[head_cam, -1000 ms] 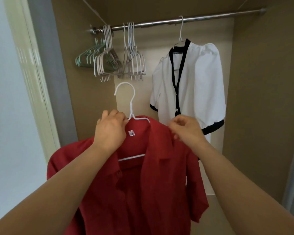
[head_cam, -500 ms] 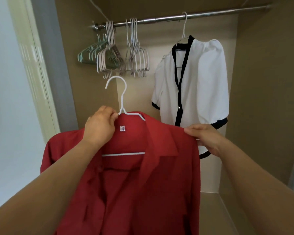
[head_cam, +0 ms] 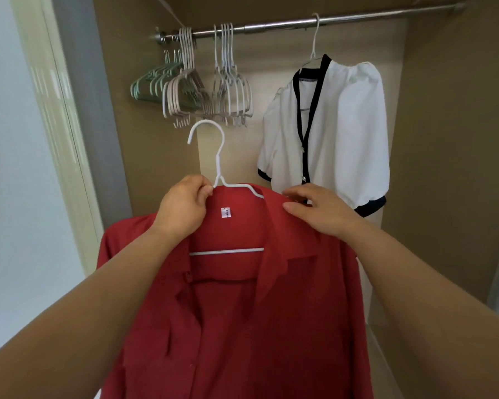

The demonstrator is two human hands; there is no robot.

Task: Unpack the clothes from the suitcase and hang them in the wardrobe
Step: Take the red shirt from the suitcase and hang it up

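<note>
A red shirt [head_cam: 242,312] hangs on a white wire hanger [head_cam: 218,156], held up in front of the open wardrobe. My left hand [head_cam: 182,210] grips the hanger's left shoulder together with the shirt's collar. My right hand [head_cam: 319,210] lies on the shirt's right shoulder, fingers pressing the fabric over the hanger's arm. The hanger's hook points left, below the metal rail [head_cam: 314,23] and apart from it. The suitcase is out of view.
A white blouse with black trim [head_cam: 346,133] hangs on the rail at the right. Several empty hangers [head_cam: 205,93], green, beige and white, bunch at the rail's left end. Brown wardrobe walls [head_cam: 444,168] close in both sides; a pale door frame [head_cam: 58,125] stands left.
My right hand has slid from the shirt's outer right shoulder inward to the collar side. The shirt and hanger have shifted slightly right; my left hand keeps its grip.
</note>
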